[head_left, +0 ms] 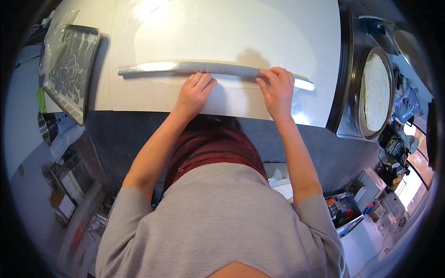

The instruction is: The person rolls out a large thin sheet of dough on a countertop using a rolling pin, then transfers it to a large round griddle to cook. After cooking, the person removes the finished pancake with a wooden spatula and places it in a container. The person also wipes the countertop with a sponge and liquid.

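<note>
A long, thin silver rolling pin (167, 68) lies across a pale worktable (130, 99), over the near part of a broad, very thin dough sheet (208, 28). My left hand (195, 95) is closed at the sheet's near edge, its fingertips just on my side of the pin. What those fingers pinch is hidden. Bent over the pin, right of its middle, is my right hand (278, 92), with fingertips on the metal and thumb on the near side. The pin's right end sticks out past this hand.
A dark baking tray (92, 46) with pale smears stands at the table's left, clear plastic film (53, 46) beside it. At the right, a round pan (393, 88) holds pale flat dough sheets (376, 92). A dark-edged tray (340, 69) borders the table there.
</note>
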### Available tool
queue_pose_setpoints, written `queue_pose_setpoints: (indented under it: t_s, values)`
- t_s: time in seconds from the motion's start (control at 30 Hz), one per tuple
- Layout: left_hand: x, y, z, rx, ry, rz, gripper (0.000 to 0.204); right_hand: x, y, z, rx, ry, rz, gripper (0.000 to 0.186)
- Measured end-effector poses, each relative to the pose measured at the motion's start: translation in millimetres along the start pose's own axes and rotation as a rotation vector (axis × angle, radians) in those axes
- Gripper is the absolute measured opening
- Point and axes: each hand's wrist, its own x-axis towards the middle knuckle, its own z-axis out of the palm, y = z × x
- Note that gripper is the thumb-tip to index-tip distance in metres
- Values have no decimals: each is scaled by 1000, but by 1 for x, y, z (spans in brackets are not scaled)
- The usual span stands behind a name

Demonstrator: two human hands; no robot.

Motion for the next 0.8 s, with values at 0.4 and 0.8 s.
queue_pose_setpoints:
  t_s: [0.4, 0.8]
  values:
    - [10, 3, -3, -127, 19, -183, 14, 3, -61, 65, 159, 8, -86, 15]
    - [23, -10, -27, -294, -45, -268, 7, -9, -10, 12, -126, -26, -136, 11]
